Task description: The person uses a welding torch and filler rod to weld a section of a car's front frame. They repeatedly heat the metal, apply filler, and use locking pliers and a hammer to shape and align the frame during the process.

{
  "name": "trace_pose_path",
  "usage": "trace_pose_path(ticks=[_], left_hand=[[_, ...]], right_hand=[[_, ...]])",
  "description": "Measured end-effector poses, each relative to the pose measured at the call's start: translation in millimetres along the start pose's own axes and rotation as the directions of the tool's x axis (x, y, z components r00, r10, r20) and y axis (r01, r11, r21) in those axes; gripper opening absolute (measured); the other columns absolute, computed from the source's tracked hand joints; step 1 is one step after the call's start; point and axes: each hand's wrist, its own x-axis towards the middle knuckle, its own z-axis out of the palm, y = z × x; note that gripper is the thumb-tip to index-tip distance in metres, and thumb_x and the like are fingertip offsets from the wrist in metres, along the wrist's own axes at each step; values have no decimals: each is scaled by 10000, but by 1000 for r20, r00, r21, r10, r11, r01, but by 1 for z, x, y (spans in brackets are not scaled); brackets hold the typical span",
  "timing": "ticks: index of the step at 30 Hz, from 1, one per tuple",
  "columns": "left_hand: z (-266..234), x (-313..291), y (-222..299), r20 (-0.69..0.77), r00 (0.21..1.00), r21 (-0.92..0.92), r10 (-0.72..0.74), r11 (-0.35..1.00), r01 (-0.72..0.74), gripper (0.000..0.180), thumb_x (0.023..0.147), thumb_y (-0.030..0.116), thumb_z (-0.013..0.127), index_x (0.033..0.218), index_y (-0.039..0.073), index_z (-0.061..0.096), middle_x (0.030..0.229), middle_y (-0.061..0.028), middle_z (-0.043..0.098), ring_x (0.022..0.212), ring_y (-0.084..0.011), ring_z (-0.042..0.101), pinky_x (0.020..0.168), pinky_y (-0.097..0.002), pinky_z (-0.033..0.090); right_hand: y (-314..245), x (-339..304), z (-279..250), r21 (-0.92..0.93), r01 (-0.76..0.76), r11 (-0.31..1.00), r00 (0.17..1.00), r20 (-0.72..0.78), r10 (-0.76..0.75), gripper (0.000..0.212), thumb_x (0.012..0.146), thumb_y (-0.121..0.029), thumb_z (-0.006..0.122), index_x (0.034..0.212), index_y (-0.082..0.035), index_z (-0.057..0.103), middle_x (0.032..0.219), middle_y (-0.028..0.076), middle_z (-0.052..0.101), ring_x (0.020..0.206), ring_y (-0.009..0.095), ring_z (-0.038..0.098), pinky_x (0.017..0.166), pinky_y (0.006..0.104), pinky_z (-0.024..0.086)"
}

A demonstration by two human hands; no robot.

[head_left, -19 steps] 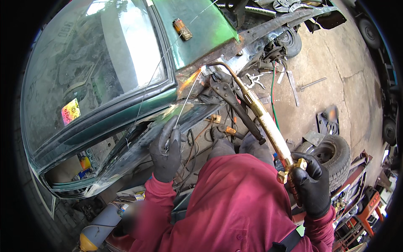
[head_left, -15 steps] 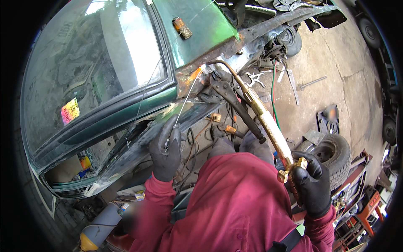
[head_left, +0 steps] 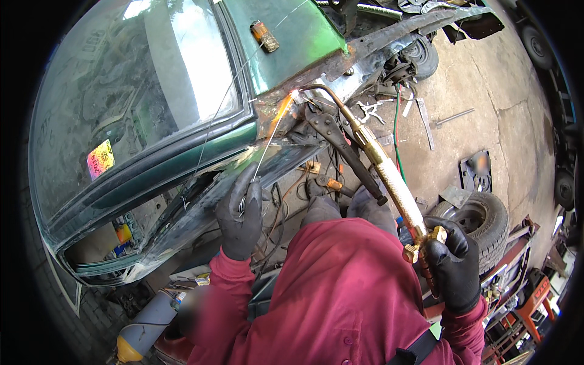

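My right hand (head_left: 452,261), in a black glove, is closed round the valve end of a brass gas welding torch (head_left: 389,176). The torch's bent tip reaches the rusty corner of the green car body (head_left: 277,112), where the metal glows orange. In my black-gloved left hand (head_left: 239,213), a thin metal filler rod (head_left: 266,148) is pinched, with a coiled part at the fingers. The rod's far end runs into the glowing spot. Locking pliers (head_left: 334,137) are clamped on the metal edge just below the torch tip.
A lighter (head_left: 264,36) lies on the green bonnet beside the windscreen (head_left: 140,73). On the floor to the right are a loose wheel (head_left: 477,222), a flat metal strip (head_left: 425,125) and a green hose (head_left: 397,143). A grey gas cylinder (head_left: 146,325) lies at lower left.
The orange glow has stretched further down along the rod. The torch tip and my left hand have shifted very slightly; both hands keep their hold.
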Motion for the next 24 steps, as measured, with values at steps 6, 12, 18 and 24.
trace_pose_path(ticks=[6, 12, 18, 24], left_hand=[[1, 1, 1, -4, 1000, 19, 17, 1000, -17, 415, 1086, 12, 543, 1491, -31, 622, 1129, -170, 768, 825, -138, 697, 719, -295, 538], [1, 1, 2, -9, 1000, -14, -4, 1000, 4, 415, 1085, 27, 546, 1488, -31, 627, 1102, -162, 771, 814, -136, 697, 702, -293, 534], [1, 1, 4, -15, 999, -8, -31, 999, 31, 415, 1080, 25, 552, 1484, -27, 633, 1086, -151, 770, 803, -129, 691, 677, -286, 519], [3, 2, 5, -42, 999, -23, 7, 1000, -8, 390, 1071, 21, 607, 1455, -5, 673, 959, -78, 737, 801, -111, 670, 718, -288, 538]], right_hand=[[1, -1, 0, 24, 2, 1000, 1000, -3, -2, 443, 1011, -287, 748, 1311, 33, 697, 1098, 49, 744, 973, 115, 668, 892, 307, 550], [1, -1, -1, -8, 13, 1000, 1000, -12, -13, 426, 1005, -258, 739, 1311, 36, 699, 1103, 51, 743, 983, 118, 672, 905, 312, 553], [1, 0, 0, -16, 21, 1000, 1000, -17, -22, 406, 990, -201, 707, 1317, 40, 697, 1102, 53, 742, 978, 120, 672, 901, 315, 555], [0, -1, -1, -7, -11, 1000, 1000, -12, 11, 385, 979, -158, 690, 1309, 40, 699, 1104, 59, 743, 979, 124, 675, 901, 313, 556]])
